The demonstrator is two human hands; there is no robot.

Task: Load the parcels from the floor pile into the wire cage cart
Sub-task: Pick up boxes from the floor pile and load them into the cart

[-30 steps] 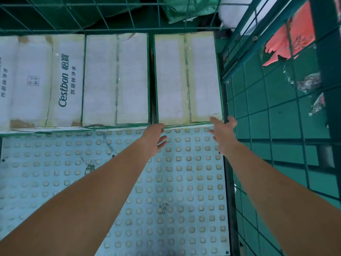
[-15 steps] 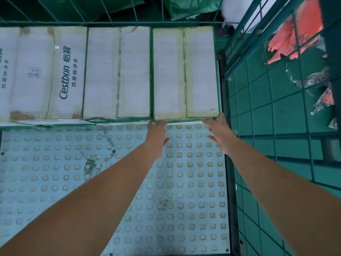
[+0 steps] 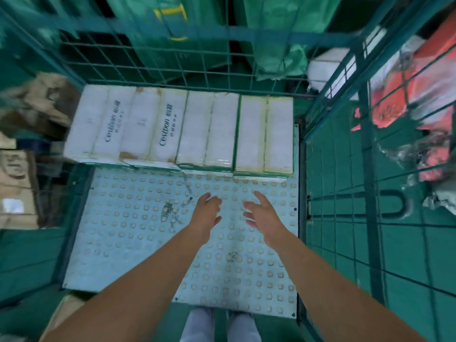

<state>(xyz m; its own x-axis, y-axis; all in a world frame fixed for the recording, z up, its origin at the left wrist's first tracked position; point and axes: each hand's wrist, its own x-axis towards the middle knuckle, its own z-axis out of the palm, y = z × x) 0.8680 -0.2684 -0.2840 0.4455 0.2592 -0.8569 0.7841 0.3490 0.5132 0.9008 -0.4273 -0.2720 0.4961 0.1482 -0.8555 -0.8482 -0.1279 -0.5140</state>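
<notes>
Several white Cestbon water cartons [image 3: 153, 127] stand in a row against the back wall of the green wire cage cart [image 3: 172, 67]; the rightmost carton [image 3: 265, 135] sits in the back right corner. The cart's pale blue studded floor plate [image 3: 138, 233] lies bare in front of them. My left hand [image 3: 206, 213] and my right hand [image 3: 262, 213] hover over the plate, fingers spread and relaxed, holding nothing and well short of the cartons.
The cage's right wire wall [image 3: 345, 183] runs along the plate's edge. Orange and clear bagged parcels [image 3: 419, 95] lie beyond it. Green sacks [image 3: 271, 40] stand behind the back wall. Brown cardboard boxes [image 3: 17, 188] sit outside at the left. My shoes [image 3: 222, 327] show below.
Both hands have let go of the rightmost carton's front edge and drawn back toward me. My head has risen, so the whole cart floor shows.
</notes>
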